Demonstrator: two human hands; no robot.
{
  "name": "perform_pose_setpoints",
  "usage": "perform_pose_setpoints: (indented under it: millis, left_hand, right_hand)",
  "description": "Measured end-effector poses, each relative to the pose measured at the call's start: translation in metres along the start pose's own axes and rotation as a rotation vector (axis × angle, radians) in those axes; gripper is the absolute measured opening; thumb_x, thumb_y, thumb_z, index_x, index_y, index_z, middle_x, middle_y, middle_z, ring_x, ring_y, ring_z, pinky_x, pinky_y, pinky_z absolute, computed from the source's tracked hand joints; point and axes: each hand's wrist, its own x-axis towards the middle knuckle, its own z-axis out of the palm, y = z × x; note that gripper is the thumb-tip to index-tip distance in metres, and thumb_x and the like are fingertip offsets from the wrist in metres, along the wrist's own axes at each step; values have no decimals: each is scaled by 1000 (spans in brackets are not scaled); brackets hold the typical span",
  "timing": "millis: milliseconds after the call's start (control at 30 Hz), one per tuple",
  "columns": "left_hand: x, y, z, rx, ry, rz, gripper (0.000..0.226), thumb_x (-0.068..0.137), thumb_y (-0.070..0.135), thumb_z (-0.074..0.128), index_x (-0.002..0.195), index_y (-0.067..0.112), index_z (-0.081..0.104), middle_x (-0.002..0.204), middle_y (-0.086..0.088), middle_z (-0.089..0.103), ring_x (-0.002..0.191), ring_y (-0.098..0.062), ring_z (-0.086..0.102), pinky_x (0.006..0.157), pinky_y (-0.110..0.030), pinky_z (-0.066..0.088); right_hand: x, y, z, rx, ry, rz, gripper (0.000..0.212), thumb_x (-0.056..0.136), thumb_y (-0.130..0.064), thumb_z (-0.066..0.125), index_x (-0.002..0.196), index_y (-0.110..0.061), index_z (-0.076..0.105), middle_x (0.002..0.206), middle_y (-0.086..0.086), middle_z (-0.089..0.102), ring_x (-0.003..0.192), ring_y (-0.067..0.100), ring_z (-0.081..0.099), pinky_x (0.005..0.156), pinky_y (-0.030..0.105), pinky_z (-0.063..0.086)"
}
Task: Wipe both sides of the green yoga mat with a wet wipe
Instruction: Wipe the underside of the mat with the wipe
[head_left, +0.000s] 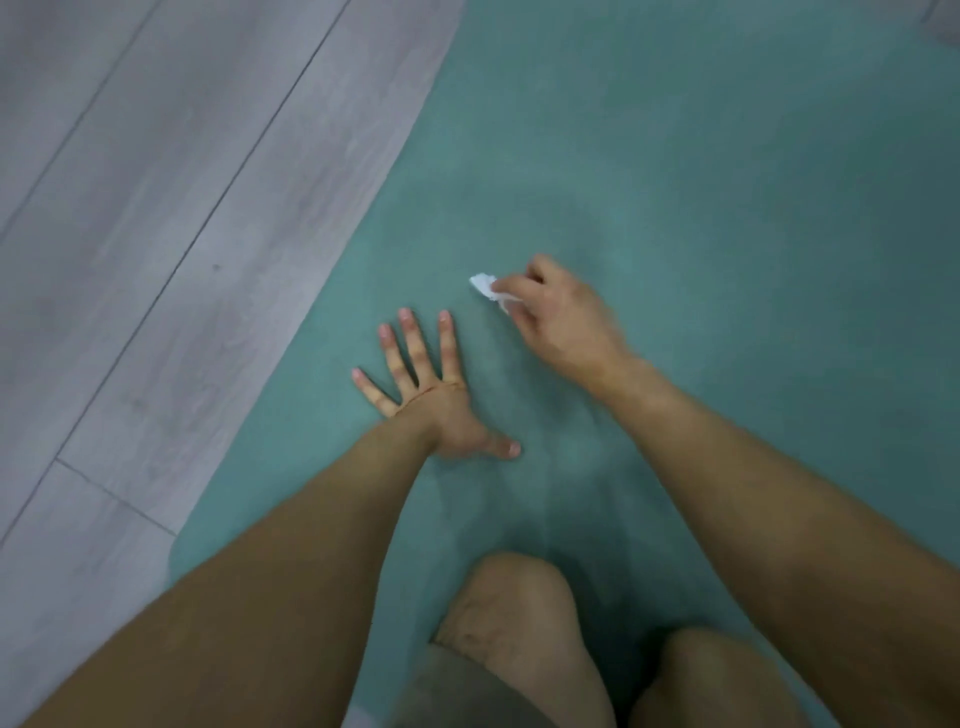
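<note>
The green yoga mat (675, 156) lies flat on the floor and fills the middle and right of the view. My left hand (431, 395) presses flat on the mat with fingers spread, near its left edge. A little ahead and to the right, my right hand (561, 317) grips a crumpled white wet wipe (485, 286) against the mat's surface. Only the wipe's left end shows past my fingers.
Grey wood-plank floor (156, 234) runs along the mat's left edge. My bare knees (519, 613) rest on the mat at the bottom of the view. The mat stretches on ahead and to the right.
</note>
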Motion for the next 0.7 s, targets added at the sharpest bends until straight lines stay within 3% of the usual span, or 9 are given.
perform_pose_setpoints:
  millis: [133,200,267,367,433,467,533,633,700]
  left_hand:
    - [-7,-22,-9,50,154,45,172,46,86,84,157,35,-36,165,-6,-43,153,-31,-39,121,-73,-11]
    - [-5,-38,-23,27,230,-27,178,38,87,86,159,33,-33,169,-10,-36,155,-30,-35,123,-69,-11]
    - [6,-48,-37,-21,212,-119,189,27,88,86,155,32,-41,163,-12,-45,151,-30,-42,122,-71,-12]
    - [23,-51,-47,-58,83,-159,195,21,88,87,141,30,-56,144,-12,-66,137,-33,-58,117,-76,-14]
    - [27,-52,-47,-49,24,-162,195,23,87,88,134,28,-61,134,-14,-72,130,-36,-62,114,-78,-17]
    - [27,-52,-47,-55,8,-156,195,24,86,89,133,29,-62,132,-14,-72,130,-36,-63,114,-78,-17]
    - [25,-55,-49,-67,12,-126,194,26,85,90,133,30,-61,132,-13,-72,130,-36,-63,113,-78,-17]
    - [27,-57,-48,-78,-10,-101,192,28,85,90,133,30,-62,131,-13,-73,128,-37,-63,112,-79,-18]
    - [26,-57,-47,-85,0,-96,192,29,84,90,133,30,-61,130,-12,-73,128,-36,-64,112,-78,-19]
  right_hand:
    - [-18,84,-59,-151,230,486,28,101,-30,56,120,-17,72,108,21,62,94,42,63,80,44,50]
    - [-16,78,-54,-177,346,689,28,100,-29,55,115,-12,71,108,23,64,98,43,62,81,48,47]
    - [-3,31,-17,-90,339,556,21,98,-22,57,105,-8,71,100,22,63,91,43,61,75,48,46]
    - [13,-49,38,-3,132,36,9,94,-17,65,96,-8,67,90,17,59,82,39,60,64,45,49]
    - [25,-58,44,-52,66,-222,6,89,-11,69,95,-8,67,88,15,60,81,38,62,59,43,51]
    - [33,-44,38,-62,80,-247,7,89,-10,68,95,-8,68,88,16,61,80,38,63,60,44,52]
    - [43,-1,14,-121,165,-86,13,95,-14,60,102,-11,69,94,17,66,84,40,65,67,46,55]
    - [54,62,-24,-184,368,411,22,99,-26,51,109,-16,68,103,15,70,94,40,66,75,45,50]
    - [66,46,-13,-145,453,568,26,100,-27,51,104,-13,71,100,17,71,91,41,66,74,45,48]
